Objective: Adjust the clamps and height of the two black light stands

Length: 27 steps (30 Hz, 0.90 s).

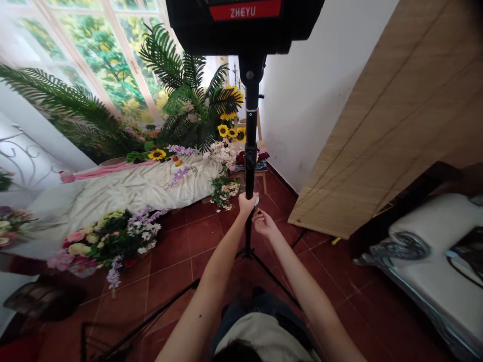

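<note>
Lamp [245,22] cut off by top edge. Left hand [247,205] closed round pole [250,151]; right hand [264,223] half open, just beside pole, touching unclear.

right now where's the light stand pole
In the head view the light stand pole rises at centre, gripped by the left hand, with the right hand open just beside it, over the red tile floor.

Both forearms were bare, no sleeves in view. Left hand [247,203] and right hand [264,224] were bare too: no gloves, rings or watch visible. Lower frame showed a pale beige top [264,337] with a dark strap or collar edge around it. Dark hair [236,352] sat at the bottom edge.
</note>
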Motion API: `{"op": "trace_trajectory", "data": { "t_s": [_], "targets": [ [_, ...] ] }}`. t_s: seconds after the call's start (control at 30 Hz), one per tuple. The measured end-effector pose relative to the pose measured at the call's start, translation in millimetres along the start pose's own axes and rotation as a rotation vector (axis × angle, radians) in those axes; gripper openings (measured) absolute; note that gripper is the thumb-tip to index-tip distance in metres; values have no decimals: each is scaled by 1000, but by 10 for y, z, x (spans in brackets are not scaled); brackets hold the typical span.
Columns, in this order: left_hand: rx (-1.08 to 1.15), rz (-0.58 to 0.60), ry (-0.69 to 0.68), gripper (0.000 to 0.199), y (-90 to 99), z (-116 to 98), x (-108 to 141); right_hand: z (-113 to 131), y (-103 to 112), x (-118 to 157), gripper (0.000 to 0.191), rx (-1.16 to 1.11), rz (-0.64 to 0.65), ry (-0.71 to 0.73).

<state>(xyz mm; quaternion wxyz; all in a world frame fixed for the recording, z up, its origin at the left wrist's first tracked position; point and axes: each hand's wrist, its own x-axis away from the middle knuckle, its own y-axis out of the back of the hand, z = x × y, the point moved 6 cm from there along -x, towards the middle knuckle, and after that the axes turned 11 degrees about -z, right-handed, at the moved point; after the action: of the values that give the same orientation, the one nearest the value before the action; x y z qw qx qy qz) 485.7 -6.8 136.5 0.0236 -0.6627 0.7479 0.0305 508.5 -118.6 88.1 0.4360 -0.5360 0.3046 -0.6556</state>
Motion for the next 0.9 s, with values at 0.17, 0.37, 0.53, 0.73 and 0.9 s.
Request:
{"op": "trace_trajectory", "data": {
  "t_s": [0.17,0.37,0.53,0.73,0.9],
  "targets": [
    [-95,-74,-76,25,-7,10,-51,129,-85,54,20,142,37,94],
    [-136,-110,-150,32,-29,71,-100,352,-193,162,34,1178,-168,701],
    [-123,-97,-146,31,-48,82,-107,400,-219,234,14,1666,-307,912],
    [-93,-95,-164,27,-48,69,-109,456,81,335,34,1593,-472,974],
    [-100,-100,-163,32,-50,90,-116,264,355,64,60,1112,-512,398]
  ]
}}
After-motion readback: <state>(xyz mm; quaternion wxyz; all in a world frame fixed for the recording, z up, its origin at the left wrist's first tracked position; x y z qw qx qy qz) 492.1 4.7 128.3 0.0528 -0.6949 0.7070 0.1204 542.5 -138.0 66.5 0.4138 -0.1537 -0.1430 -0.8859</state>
